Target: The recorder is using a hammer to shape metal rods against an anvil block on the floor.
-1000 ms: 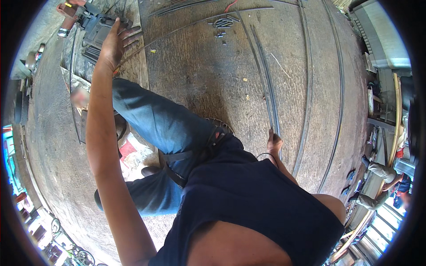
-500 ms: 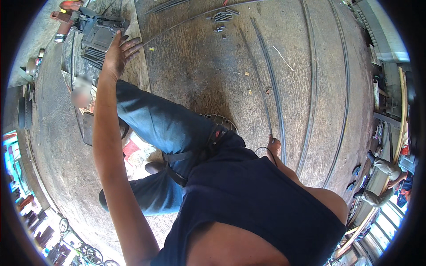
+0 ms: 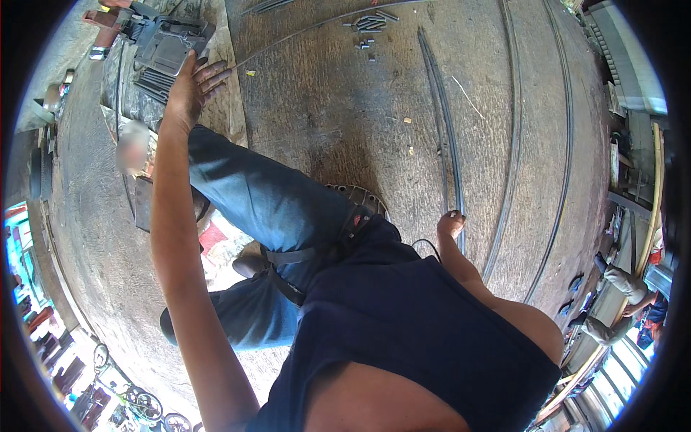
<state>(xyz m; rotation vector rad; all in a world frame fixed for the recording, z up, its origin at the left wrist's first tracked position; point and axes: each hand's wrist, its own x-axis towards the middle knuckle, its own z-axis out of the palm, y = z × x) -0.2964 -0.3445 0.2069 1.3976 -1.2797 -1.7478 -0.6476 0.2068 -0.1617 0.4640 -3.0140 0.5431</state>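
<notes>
The left hand (image 3: 188,95) reaches forward, fingers (image 3: 211,74) spread, while the right hand (image 3: 450,225) curls inward beside the body.

Bicycles (image 3: 146,405) stand at the near left. On the right, a long yellow pole (image 3: 656,189) runs past another person (image 3: 625,283); two dark sandals (image 3: 576,282) rest on the floor (image 3: 540,144).

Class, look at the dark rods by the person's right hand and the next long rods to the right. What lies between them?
In the head view, a thin pale strip lies slantwise between the dark rods and the long rods.
</notes>
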